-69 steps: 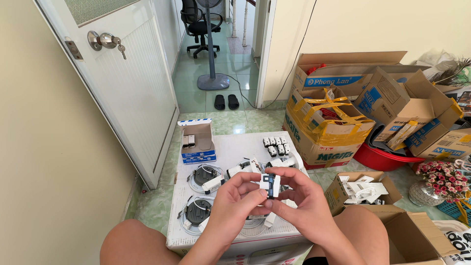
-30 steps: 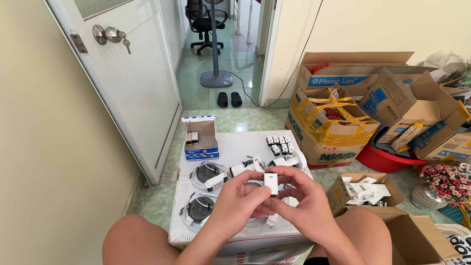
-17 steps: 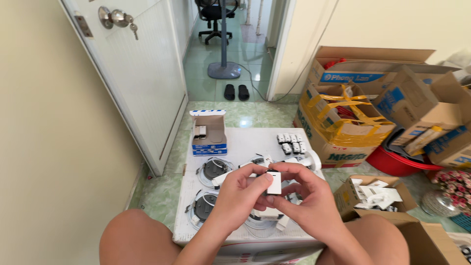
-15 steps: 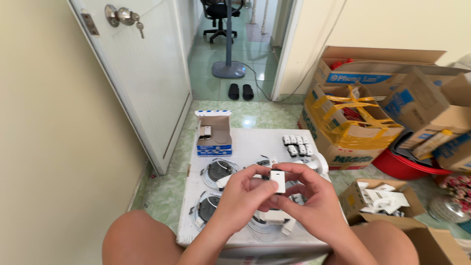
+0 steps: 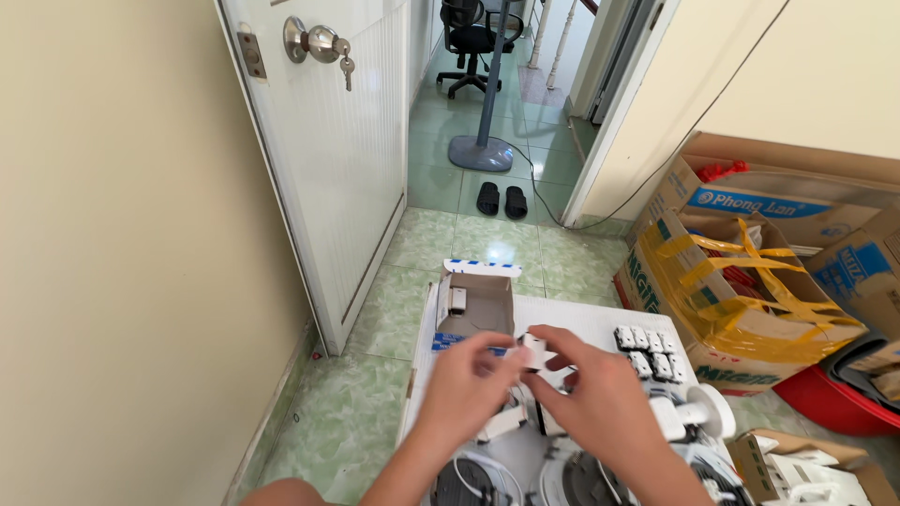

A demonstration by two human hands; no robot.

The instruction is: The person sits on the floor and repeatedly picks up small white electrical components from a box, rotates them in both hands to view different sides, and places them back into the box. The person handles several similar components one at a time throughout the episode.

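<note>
- the left hand [image 5: 467, 386] and the right hand [image 5: 600, 398] meet over a white low table [image 5: 572, 319], both pinching one small white part [image 5: 536, 353] between thumb and fingertips.
- left hand: fingers curled in, thumb and forefinger closed on the part's left edge — the rest of the hand loosely bent.
- right hand: thumb and first fingers closed on the part's right side, the back of the hand toward the camera; how the lower fingers lie cannot be told.
- the white part is held in the air above the table, just in front of a small open cardboard box [image 5: 473, 305] with a blue band along its side; one white piece sits inside that box.
- to the right of the hands, a cluster of small white-and-grey switch pieces [image 5: 647, 351] lies in rows on the table top.
- near the right wrist lies a white round-headed fitting [image 5: 698, 417]; below the hands are dark round coils [image 5: 469, 483], partly hidden.
- beyond the table: green tiled floor [image 5: 469, 248], a white door [image 5: 328, 150] with a metal knob and key, a pair of black slippers [image 5: 502, 200], a fan stand base [image 5: 481, 152].
- on the right — a large taped cardboard carton [image 5: 741, 300] and a red tub [image 5: 825, 398].
</note>
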